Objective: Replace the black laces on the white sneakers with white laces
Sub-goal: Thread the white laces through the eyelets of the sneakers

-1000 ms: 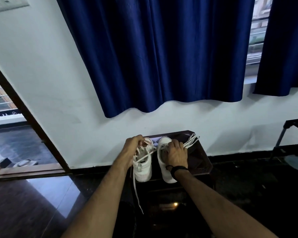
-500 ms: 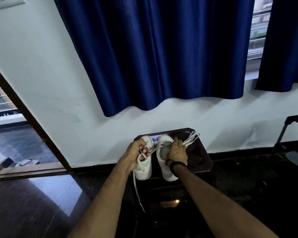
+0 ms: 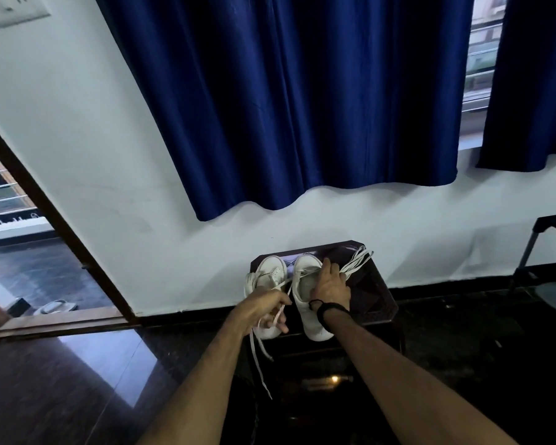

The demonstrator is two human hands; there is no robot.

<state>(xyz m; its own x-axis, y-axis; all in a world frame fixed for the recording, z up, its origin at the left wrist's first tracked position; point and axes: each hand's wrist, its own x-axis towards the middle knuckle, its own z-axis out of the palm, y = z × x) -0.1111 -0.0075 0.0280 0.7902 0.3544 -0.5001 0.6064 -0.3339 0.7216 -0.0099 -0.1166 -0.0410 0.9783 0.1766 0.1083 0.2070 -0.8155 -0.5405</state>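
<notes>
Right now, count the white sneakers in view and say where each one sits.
2. The left sneaker stands on the dark stool, behind the left hand, which grips a white lace. The right sneaker stands beside it, under the right hand.

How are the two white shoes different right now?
The left sneaker has a white lace pulled out by the left hand; the right sneaker lies under the flat right hand. The left sneaker is partly hidden behind its hand; the right sneaker's heel end shows. Both are white and sit side by side on the dark stool.
</notes>
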